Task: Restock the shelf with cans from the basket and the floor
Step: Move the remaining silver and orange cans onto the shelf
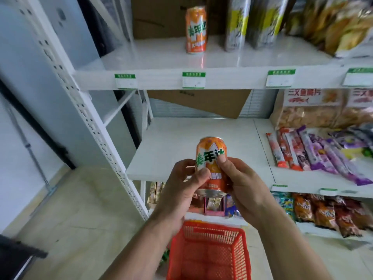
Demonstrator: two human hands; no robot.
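Both the left hand [182,179] and right hand [241,182] grip 1 upright orange soda can [211,158], with the matching can [196,30] on the top shelf [161,76] sitting far above it, slightly left.

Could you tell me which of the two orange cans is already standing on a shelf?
The orange can on the upper shelf; it stands alone, while the other orange can is held by both hands.

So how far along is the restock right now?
One orange soda can already stands on the upper shelf. A second orange can is held in both hands, left hand and right hand, in front of the middle shelf. The red basket below looks empty; no floor cans are clearly visible.
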